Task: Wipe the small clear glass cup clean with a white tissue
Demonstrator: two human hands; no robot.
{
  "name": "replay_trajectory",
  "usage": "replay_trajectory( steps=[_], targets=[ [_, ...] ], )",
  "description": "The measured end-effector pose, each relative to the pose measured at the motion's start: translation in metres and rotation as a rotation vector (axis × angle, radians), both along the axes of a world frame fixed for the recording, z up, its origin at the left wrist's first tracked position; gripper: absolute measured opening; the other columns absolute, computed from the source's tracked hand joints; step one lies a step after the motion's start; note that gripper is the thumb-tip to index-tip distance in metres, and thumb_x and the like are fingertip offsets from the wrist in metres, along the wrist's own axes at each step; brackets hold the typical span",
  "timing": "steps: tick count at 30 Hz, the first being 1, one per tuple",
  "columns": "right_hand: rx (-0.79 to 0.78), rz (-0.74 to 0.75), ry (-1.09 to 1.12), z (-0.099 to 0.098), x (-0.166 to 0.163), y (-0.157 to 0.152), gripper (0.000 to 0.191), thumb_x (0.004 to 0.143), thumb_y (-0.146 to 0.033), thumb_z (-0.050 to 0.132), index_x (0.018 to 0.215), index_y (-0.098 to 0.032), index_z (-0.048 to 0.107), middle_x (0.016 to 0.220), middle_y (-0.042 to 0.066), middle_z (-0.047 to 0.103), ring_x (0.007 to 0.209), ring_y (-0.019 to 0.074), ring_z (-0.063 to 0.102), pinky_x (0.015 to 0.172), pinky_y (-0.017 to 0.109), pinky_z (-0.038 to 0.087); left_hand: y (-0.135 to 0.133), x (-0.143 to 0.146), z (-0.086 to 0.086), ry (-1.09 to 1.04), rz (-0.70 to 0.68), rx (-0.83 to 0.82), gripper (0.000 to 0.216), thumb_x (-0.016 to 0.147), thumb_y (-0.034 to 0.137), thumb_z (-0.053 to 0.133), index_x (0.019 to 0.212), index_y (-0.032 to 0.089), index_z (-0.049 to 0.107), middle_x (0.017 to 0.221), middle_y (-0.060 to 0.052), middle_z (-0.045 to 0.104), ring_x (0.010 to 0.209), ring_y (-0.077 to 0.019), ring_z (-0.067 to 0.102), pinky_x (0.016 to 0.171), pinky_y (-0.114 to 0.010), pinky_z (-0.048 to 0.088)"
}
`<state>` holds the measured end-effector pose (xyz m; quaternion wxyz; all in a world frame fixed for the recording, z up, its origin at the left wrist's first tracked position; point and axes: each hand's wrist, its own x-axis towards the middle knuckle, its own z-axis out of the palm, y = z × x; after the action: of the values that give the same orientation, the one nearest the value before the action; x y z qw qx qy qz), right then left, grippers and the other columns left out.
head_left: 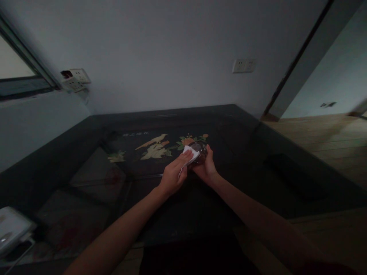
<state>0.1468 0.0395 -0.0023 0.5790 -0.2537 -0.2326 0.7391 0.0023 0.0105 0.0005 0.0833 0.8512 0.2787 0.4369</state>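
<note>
Both my hands meet over the middle of a dark glass-topped table [246,137]. My left hand [173,173] is closed on a white cloth or tissue [191,154] and presses it against a small clear glass vessel [200,149]. My right hand [207,165] wraps around that glass vessel from the right and below, holding it just above the tabletop. Under the glass, beside the hands, lies a painted bird-and-flower inlay [156,147].
A white device with a cable [11,229] lies at the table's near left corner. Wall sockets [76,79] sit at the left corner, another pair of sockets [243,65] on the back wall. A dark flat object [286,172] rests at the right. Wooden floor [329,133] extends right.
</note>
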Motion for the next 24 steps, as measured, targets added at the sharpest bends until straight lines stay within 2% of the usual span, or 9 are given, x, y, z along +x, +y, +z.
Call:
replay_trajectory(
  steps=[5,9,13,20,24],
  targets=[
    [-0.033,0.000,0.026,0.000,-0.002,-0.002,0.050,0.080,-0.065,0.042,0.085,-0.023,0.067,0.077,0.004,0.071,0.092,0.0238,0.064,0.079,0.036,0.051,-0.006,0.004,0.002,0.072,-0.061,0.080,0.055,0.091,0.012,0.035,0.145,0.022,0.032,0.145,-0.009,0.043,0.135,-0.0206,0.039,0.112,-0.042,0.037],
    [-0.039,0.022,-0.006,-0.005,-0.008,-0.007,0.047,0.078,-0.064,0.049,0.087,-0.022,0.068,0.084,0.004,0.072,0.098,0.0220,0.063,0.086,0.033,0.049,-0.007,0.006,0.004,0.150,-0.033,0.091,0.059,0.091,0.013,0.036,0.148,0.021,0.024,0.151,-0.009,0.034,0.139,-0.0226,0.032,0.114,-0.042,0.033],
    [-0.009,-0.009,-0.069,-0.011,-0.015,-0.012,0.045,0.078,-0.063,0.050,0.094,-0.025,0.067,0.097,0.003,0.072,0.108,0.0203,0.059,0.090,0.032,0.046,-0.004,0.005,0.004,0.135,-0.003,0.064,0.060,0.091,0.012,0.035,0.149,0.021,0.022,0.153,-0.009,0.030,0.140,-0.0226,0.029,0.114,-0.042,0.031],
    [0.012,0.038,-0.108,-0.007,-0.017,-0.016,0.041,0.080,-0.060,0.049,0.096,-0.026,0.066,0.092,0.002,0.073,0.103,0.0220,0.062,0.084,0.035,0.048,0.002,0.001,0.002,0.035,0.072,-0.035,0.055,0.093,0.015,0.033,0.147,0.023,0.027,0.152,-0.007,0.032,0.140,-0.0204,0.029,0.115,-0.042,0.030],
    [-0.012,0.044,-0.106,-0.004,-0.013,-0.015,0.042,0.083,-0.061,0.045,0.092,-0.025,0.065,0.084,0.002,0.072,0.089,0.0209,0.064,0.073,0.034,0.049,0.007,-0.001,-0.001,-0.003,0.095,-0.093,0.051,0.095,0.017,0.031,0.145,0.022,0.032,0.151,-0.007,0.035,0.139,-0.0196,0.031,0.114,-0.043,0.031]
  ],
)
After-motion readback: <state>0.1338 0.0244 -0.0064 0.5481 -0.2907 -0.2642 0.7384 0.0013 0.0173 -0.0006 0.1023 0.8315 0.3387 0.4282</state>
